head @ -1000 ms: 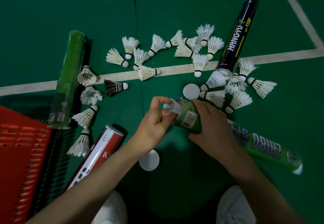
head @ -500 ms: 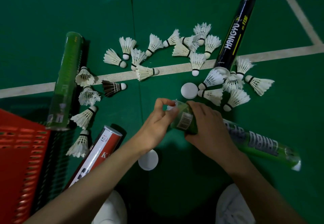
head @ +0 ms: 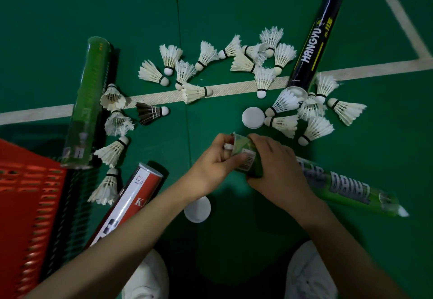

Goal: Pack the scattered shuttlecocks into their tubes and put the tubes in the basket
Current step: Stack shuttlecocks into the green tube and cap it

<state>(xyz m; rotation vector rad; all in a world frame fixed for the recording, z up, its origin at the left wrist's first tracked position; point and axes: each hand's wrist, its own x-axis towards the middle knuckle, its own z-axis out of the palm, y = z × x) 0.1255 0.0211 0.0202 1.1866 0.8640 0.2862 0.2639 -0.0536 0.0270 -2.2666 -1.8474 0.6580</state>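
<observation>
Shoes (head: 145, 277): a white pair at the near edge, nearer than the held green tube (head: 346, 188).
Near cap (head: 197, 209): a white disc on the floor, just nearer than the held green tube's mouth; it has not moved.
Red-and-white tube (head: 131, 200): lies left of the held green tube, partly under the left forearm.
Red basket (head: 28, 205): far left of the held green tube, cut by the frame edge.
Left hand (head: 218, 158): at the held green tube's mouth, fingers (head: 222, 139) curled and pinching a shuttlecock (head: 227, 146).
Change: a second ago the feathers stuck well out of the mouth; now only a small white bit shows, and the left hand sits closer to the rim.
Right hand (head: 278, 165): fingers wrapped round the held green tube just behind its mouth, the same grip as before.
Far cap (head: 253, 117): a white disc just beyond the held green tube's mouth.
Loose shuttlecocks (head: 152, 73): scattered on the floor beyond and to both sides of the held green tube, one of them dark (head: 150, 113); unchanged.
Second green tube (head: 90, 102): well left of the held green tube, lying flat.
Black tube (head: 314, 45): beyond and right of the held green tube, its open end among the loose shuttlecocks.
</observation>
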